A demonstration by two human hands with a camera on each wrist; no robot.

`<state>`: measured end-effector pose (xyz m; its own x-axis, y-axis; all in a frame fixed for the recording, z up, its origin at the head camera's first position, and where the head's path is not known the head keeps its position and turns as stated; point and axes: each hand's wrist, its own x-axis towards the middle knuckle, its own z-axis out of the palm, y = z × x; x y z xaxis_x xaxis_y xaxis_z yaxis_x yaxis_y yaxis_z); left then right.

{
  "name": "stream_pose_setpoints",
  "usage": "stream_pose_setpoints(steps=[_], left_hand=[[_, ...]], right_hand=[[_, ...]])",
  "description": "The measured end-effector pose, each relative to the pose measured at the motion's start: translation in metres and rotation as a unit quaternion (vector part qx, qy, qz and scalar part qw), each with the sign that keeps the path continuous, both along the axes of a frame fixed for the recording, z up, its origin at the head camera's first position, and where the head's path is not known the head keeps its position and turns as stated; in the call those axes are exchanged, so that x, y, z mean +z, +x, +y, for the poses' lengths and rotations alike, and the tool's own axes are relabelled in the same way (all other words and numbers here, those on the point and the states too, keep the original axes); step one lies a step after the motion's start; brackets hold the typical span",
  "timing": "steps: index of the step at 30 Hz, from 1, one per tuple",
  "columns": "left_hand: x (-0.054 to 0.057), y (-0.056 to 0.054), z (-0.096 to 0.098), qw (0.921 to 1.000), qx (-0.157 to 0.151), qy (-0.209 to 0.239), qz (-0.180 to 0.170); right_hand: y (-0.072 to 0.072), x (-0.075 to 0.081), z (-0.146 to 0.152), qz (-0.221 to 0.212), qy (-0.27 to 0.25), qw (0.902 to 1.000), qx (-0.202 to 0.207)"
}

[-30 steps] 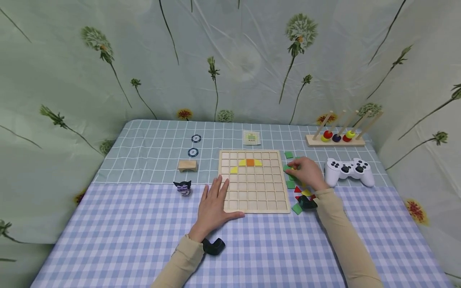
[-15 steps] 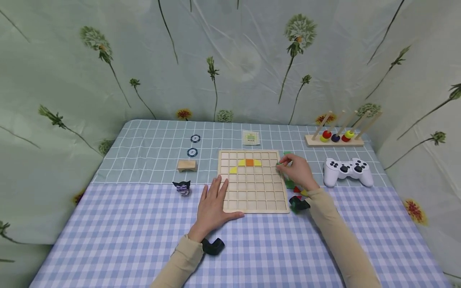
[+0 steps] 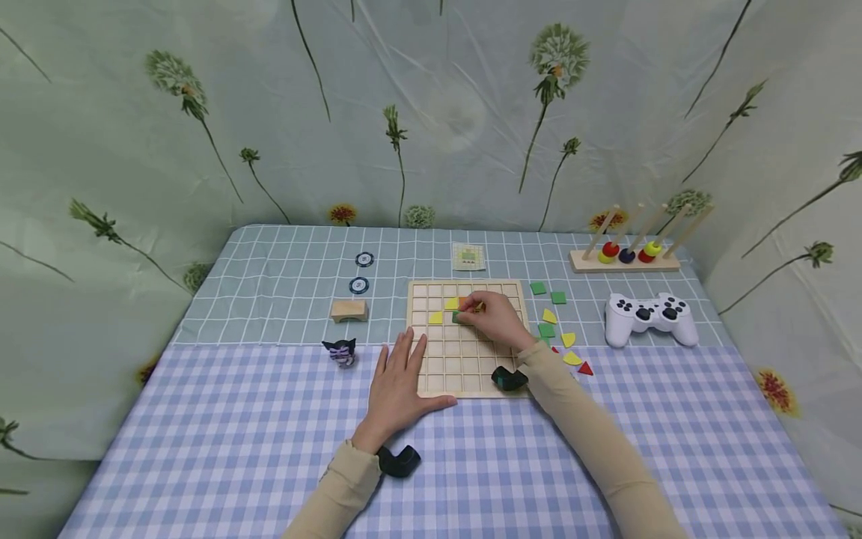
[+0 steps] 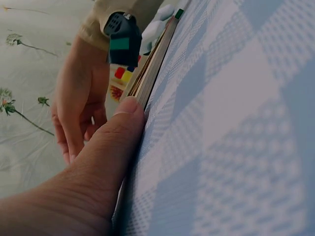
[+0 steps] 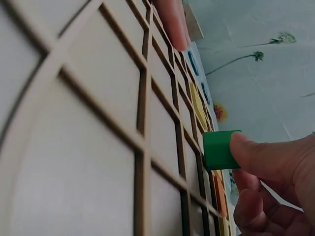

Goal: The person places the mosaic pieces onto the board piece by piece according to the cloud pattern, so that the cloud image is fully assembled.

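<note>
A wooden grid board (image 3: 465, 367) lies on the checked cloth. At its lower left corner rests my left hand (image 3: 399, 385), fingers spread over the left rim and thumb along the front edge; the left wrist view has the thumb (image 4: 115, 132) against the board's side. Over the upper middle cells, my right hand (image 3: 497, 320) pinches a green square tile (image 5: 217, 150) between thumb and fingers, close above the grid. Two yellow tiles, one here (image 3: 435, 318), the other higher (image 3: 452, 304), sit in cells near it. An orange square (image 3: 462, 302) is partly covered by the right hand.
Right of the board lie loose green squares (image 3: 558, 298), yellow pieces (image 3: 569, 340) and red triangles (image 3: 585, 368). Beyond are a white game controller (image 3: 652, 318) and a bead stand (image 3: 626, 262). A pattern card (image 3: 468, 257), chips (image 3: 359, 285), wooden block (image 3: 349, 310) and cat-eared figure (image 3: 341, 352) surround the board.
My right hand has picked up a green tile from the pieces at the right and carried it left over the upper middle of the board. The left hand has stayed in place.
</note>
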<state>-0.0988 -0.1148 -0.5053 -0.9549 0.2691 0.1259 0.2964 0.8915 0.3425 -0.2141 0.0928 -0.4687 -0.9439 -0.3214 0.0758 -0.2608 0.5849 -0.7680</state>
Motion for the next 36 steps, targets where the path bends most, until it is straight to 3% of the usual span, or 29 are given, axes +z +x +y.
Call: stream_pose_setpoints(steps=[19,31,36], left_hand=[[-0.001,0.000,-0.001,0.9999,-0.001,-0.004,0.012],[-0.002,0.000,0.000,1.0000,0.001,-0.002,0.009],[-0.001,0.000,0.000,1.0000,0.002,-0.001,-0.002]], right_hand=[[-0.002,0.002,-0.021,0.029,0.113,0.9931,-0.005],[-0.001,0.008,-0.016,0.006,0.102,0.9947,0.007],[-0.007,0.010,0.007,0.009,0.082,0.9964,-0.018]])
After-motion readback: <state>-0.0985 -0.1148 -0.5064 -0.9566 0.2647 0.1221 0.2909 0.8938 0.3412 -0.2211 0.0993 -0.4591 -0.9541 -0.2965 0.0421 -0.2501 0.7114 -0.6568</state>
